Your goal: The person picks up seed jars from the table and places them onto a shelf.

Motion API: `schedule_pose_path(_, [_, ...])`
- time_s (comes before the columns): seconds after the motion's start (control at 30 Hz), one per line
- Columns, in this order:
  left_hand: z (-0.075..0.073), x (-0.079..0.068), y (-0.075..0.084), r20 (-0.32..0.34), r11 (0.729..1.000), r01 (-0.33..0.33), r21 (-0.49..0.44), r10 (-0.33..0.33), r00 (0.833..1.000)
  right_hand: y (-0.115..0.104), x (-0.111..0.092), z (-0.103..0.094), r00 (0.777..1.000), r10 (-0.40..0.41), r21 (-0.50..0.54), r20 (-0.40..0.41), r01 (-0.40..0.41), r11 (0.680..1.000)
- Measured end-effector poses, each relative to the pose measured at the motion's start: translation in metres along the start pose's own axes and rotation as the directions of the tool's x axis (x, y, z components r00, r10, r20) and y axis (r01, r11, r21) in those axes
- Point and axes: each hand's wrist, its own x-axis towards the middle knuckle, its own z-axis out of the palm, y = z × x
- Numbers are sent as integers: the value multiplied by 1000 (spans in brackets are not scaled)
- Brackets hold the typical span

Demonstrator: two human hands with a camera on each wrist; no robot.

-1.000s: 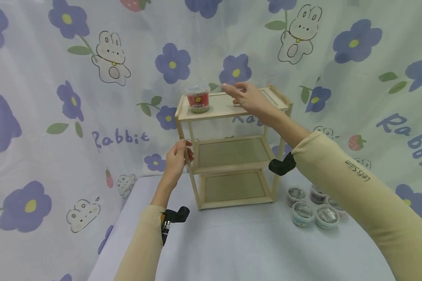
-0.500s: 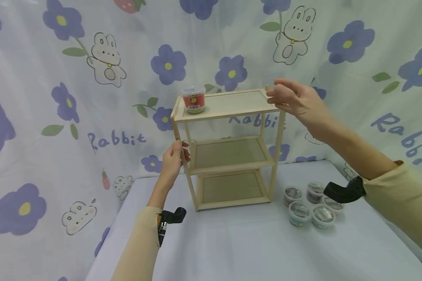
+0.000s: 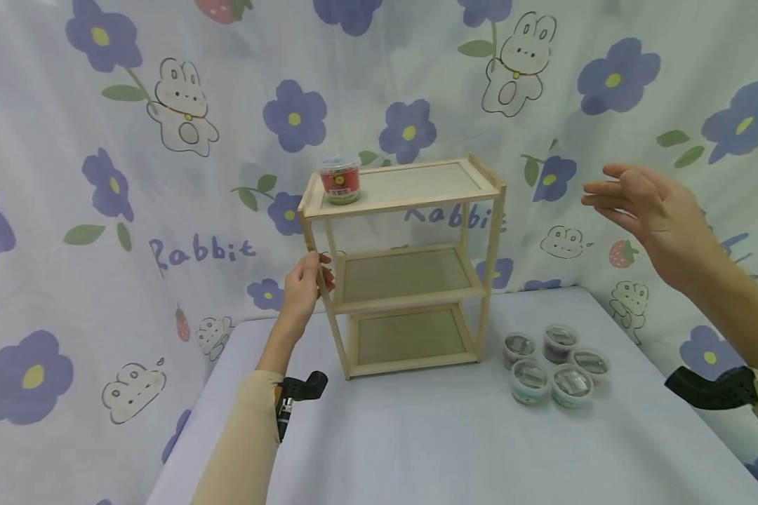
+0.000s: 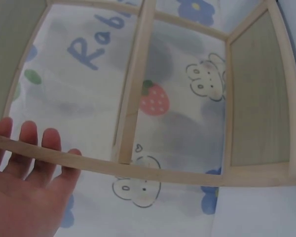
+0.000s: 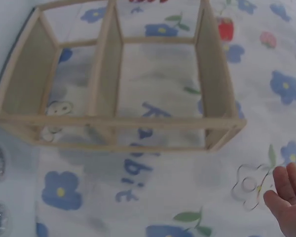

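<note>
A three-tier wooden shelf (image 3: 410, 301) stands upright on the table. My left hand (image 3: 302, 282) grips its left front post, and in the left wrist view the fingers (image 4: 51, 139) wrap behind that post. On the top tier, at the left end, sits a lidded clear plastic tub (image 3: 340, 180) with a red label and green contents. My right hand (image 3: 660, 217) hangs in the air to the right of the shelf, holding nothing, its fingers extended. The right wrist view shows that hand at the lower right, apart from the shelf.
Several lidded plastic tubs (image 3: 571, 384) stand grouped on the white table (image 3: 429, 442), right of the shelf. Behind hangs a curtain (image 3: 366, 56) printed with rabbits and purple flowers.
My right hand has moved away from above the shelf's top tier, out to the right. The left hand stays on the post. The view has shifted slightly to the right.
</note>
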Motion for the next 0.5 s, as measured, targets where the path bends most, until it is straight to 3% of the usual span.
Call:
schedule_pose_path(0.33, [-1, -1, -2, 3, 1000, -2, 6, 2, 1000, 57, -26, -36, 981, 90, 107, -171, -72, 992])
schedule_pose_path(0.5, [-1, -1, 0, 3, 1000, -16, 17, 16, 1000, 96, -38, -53, 974, 117, 126, -196, -93, 988])
